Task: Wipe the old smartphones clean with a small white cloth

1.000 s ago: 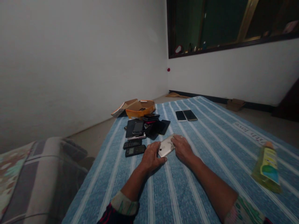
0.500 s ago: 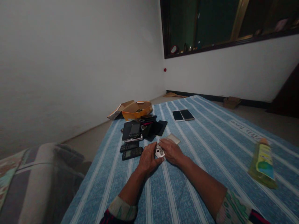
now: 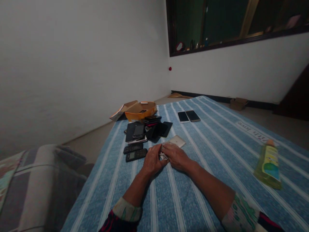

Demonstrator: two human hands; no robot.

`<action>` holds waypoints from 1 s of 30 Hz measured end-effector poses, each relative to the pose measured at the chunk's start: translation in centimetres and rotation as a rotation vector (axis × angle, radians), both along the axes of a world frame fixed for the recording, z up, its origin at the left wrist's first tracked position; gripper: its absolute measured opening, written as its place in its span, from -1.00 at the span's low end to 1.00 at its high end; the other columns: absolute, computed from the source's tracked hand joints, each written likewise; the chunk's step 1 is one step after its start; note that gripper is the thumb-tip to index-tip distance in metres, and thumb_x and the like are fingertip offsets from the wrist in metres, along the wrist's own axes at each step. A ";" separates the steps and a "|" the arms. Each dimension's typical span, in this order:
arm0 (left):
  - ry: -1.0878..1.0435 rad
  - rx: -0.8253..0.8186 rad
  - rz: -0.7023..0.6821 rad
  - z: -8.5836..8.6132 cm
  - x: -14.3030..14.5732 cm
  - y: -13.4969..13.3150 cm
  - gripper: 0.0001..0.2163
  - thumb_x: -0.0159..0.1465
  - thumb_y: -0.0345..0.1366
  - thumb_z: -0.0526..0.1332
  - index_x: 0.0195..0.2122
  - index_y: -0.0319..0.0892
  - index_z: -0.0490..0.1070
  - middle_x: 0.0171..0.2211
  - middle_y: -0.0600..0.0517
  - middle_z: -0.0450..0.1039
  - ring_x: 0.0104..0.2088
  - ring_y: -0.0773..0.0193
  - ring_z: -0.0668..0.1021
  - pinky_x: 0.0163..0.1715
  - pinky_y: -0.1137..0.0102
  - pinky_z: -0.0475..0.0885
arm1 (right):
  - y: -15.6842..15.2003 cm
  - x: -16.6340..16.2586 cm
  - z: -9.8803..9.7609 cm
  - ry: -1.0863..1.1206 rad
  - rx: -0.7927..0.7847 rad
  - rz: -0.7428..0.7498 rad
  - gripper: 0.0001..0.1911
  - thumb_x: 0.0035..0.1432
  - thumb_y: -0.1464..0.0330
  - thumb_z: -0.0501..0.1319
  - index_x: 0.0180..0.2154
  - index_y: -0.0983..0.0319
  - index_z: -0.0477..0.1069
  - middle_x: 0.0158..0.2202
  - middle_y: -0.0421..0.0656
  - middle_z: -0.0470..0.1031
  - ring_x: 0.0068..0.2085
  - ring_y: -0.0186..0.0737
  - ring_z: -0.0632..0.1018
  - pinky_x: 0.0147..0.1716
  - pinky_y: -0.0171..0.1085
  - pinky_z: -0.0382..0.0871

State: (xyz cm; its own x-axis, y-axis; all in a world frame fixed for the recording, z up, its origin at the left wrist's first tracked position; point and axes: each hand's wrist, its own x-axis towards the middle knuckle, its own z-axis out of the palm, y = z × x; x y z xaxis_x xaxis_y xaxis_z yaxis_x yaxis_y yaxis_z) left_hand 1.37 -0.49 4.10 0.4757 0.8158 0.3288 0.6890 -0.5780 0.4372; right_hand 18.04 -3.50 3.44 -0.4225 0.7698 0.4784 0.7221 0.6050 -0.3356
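Observation:
Both of my hands rest together on a blue striped cloth. My left hand and my right hand are closed around a small whitish thing between them; I cannot make out what it is. A pale gold phone lies flat just beyond my right fingers, apart from them. Two small dark keypad phones lie to the left of my left hand. Behind them is a heap of several dark phones.
Two smartphones lie side by side farther back. An orange box sits at the cloth's far left corner. A yellow-green bottle lies at right. Folded bedding is at lower left. White walls and a dark window stand behind.
The pale gold phone left my hands and now lies on the cloth beyond them. My hands drew together around a small whitish thing. The view shifted slightly.

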 end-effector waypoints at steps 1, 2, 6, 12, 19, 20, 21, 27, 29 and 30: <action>0.004 -0.005 0.007 0.0 0.0 0.0 -0.40 0.01 -0.24 0.38 0.11 -0.22 0.35 0.05 -0.17 0.49 0.02 -0.09 0.51 0.08 0.04 0.39 | 0.1 0.2 0.0 -0.005 -0.013 -0.029 -0.79 0.29 0.49 0.11 -0.10 0.23 0.46 -0.05 -0.05 0.48 0.01 -0.13 0.42 0.05 -0.17 0.24; 0.012 -0.013 0.011 0.1 0.0 -0.1 -0.39 0.01 -0.23 0.39 0.11 -0.22 0.35 0.04 -0.16 0.49 0.01 -0.09 0.51 0.07 0.04 0.40 | 0.2 0.7 0.0 -0.014 -0.032 -0.083 -0.79 0.29 0.50 0.10 -0.11 0.24 0.46 -0.05 -0.05 0.48 0.00 -0.12 0.42 0.05 -0.17 0.24; 0.031 -0.027 0.027 0.3 0.0 -0.2 -0.37 -0.02 -0.21 0.41 0.11 -0.21 0.35 0.04 -0.15 0.48 0.00 -0.08 0.51 0.05 0.06 0.41 | 0.8 2.8 -0.2 -0.036 -0.086 -0.375 -0.72 0.28 0.53 0.05 -0.07 0.29 0.47 0.04 0.05 0.44 0.09 -0.04 0.38 0.14 -0.10 0.18; 0.042 0.007 0.002 0.2 0.1 -0.1 -0.43 0.03 -0.17 0.36 0.07 -0.23 0.37 -0.01 -0.16 0.49 -0.03 -0.07 0.52 0.01 0.07 0.42 | -0.6 1.9 -0.2 -0.072 -0.091 -0.347 -0.73 0.26 0.54 0.05 -0.11 0.29 0.47 0.01 0.05 0.43 0.09 -0.02 0.36 0.13 -0.09 0.18; 0.048 0.060 -0.015 -0.1 -0.1 0.0 -0.51 0.07 -0.17 0.32 0.03 -0.17 0.38 -0.06 -0.10 0.51 -0.08 -0.02 0.53 -0.01 0.09 0.42 | -1.8 0.1 0.7 -0.066 -0.106 -0.151 -0.77 0.29 0.49 0.09 -0.08 0.26 0.46 0.03 0.00 0.43 0.08 -0.08 0.36 0.11 -0.11 0.19; 0.047 0.055 -0.014 -0.2 -0.1 0.0 -0.50 0.07 -0.16 0.32 0.05 -0.17 0.38 -0.04 -0.10 0.50 -0.07 -0.02 0.52 0.00 0.09 0.42 | -1.7 0.4 0.7 -0.068 -0.115 -0.184 -0.75 0.28 0.50 0.09 -0.07 0.27 0.46 0.05 0.02 0.42 0.11 -0.06 0.35 0.14 -0.10 0.17; 0.046 0.047 -0.014 -0.2 -0.1 0.0 -0.48 0.07 -0.15 0.33 0.06 -0.18 0.37 -0.02 -0.11 0.49 -0.06 -0.02 0.52 0.00 0.09 0.42 | -1.6 0.8 0.7 -0.073 -0.125 -0.228 -0.73 0.27 0.52 0.08 -0.06 0.29 0.46 0.07 0.04 0.41 0.14 -0.04 0.33 0.16 -0.08 0.15; 0.043 0.008 -0.017 0.0 -0.1 -0.2 -0.46 0.06 -0.17 0.35 0.08 -0.17 0.36 0.01 -0.11 0.47 -0.03 -0.03 0.49 0.02 0.08 0.40 | -1.8 1.2 -0.1 -0.095 -0.153 -0.378 -0.61 0.21 0.57 0.06 0.06 0.36 0.42 0.16 0.16 0.36 0.24 0.12 0.27 0.22 0.07 0.09; 0.046 0.004 -0.016 0.0 -0.1 -0.3 -0.47 0.06 -0.20 0.34 0.08 -0.17 0.35 0.01 -0.11 0.47 -0.02 -0.03 0.49 0.05 0.07 0.38 | -2.1 0.4 -0.5 -0.071 -0.128 -0.311 -0.57 0.21 0.56 0.09 0.12 0.33 0.38 0.16 0.14 0.37 0.24 0.09 0.27 0.22 0.06 0.11; 0.047 0.004 -0.015 0.0 -0.1 -0.3 -0.48 0.06 -0.21 0.33 0.08 -0.17 0.35 0.01 -0.11 0.47 -0.02 -0.03 0.49 0.05 0.07 0.38 | -2.3 0.0 -0.6 -0.054 -0.113 -0.273 -0.56 0.22 0.56 0.09 0.13 0.31 0.36 0.15 0.13 0.38 0.24 0.07 0.29 0.22 0.04 0.13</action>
State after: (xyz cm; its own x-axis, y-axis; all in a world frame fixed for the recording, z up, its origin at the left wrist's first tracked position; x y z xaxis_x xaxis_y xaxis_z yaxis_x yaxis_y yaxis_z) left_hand 1.31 -0.77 4.05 0.5030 0.8071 0.3092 0.6999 -0.5903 0.4021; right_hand 18.08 -5.77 2.88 -0.2151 0.9054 0.3661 0.8715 0.3471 -0.3464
